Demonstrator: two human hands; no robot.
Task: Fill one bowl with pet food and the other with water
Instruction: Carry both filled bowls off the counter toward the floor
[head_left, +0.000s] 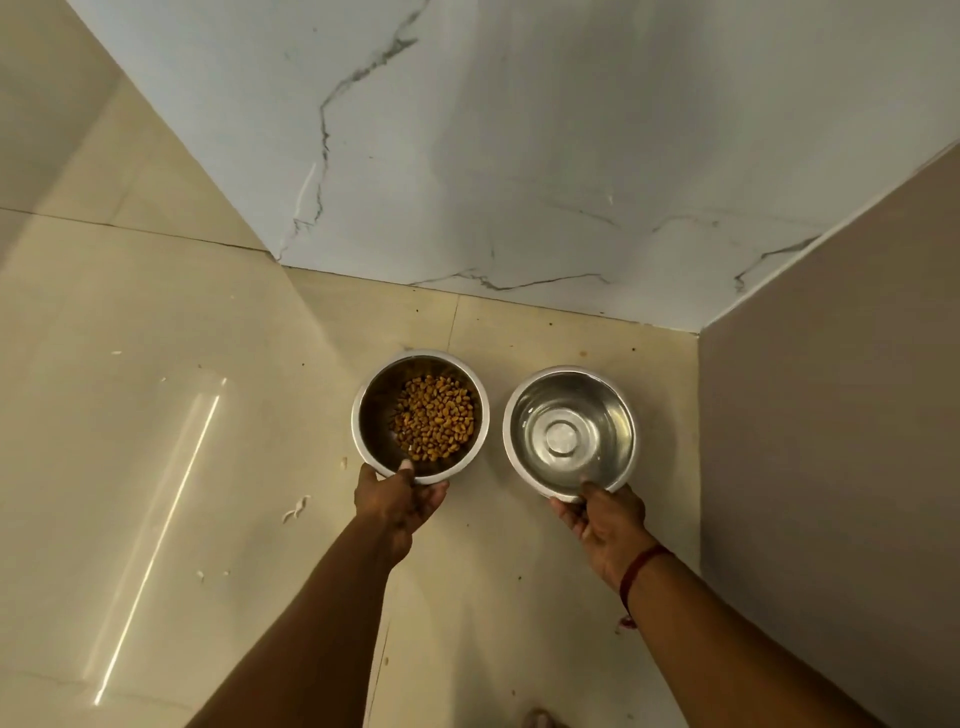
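Note:
Two steel bowls are side by side over the beige floor near a wall corner. The left bowl (370, 415) holds brown pet food kibble (435, 418). My left hand (397, 501) grips its near rim, thumb on top. The right bowl (519, 431) holds clear water (587, 415), its round base showing through. My right hand (605, 519) grips that bowl's near rim, with a red thread on the wrist. I cannot tell whether the bowls rest on the floor or hang just above it.
A white marble wall (519, 156) stands behind the bowls and a beige wall (831, 415) closes in on the right. Small white scraps (296, 508) lie on the tiled floor (156, 364) to the left. A toe (537, 719) shows at the bottom edge.

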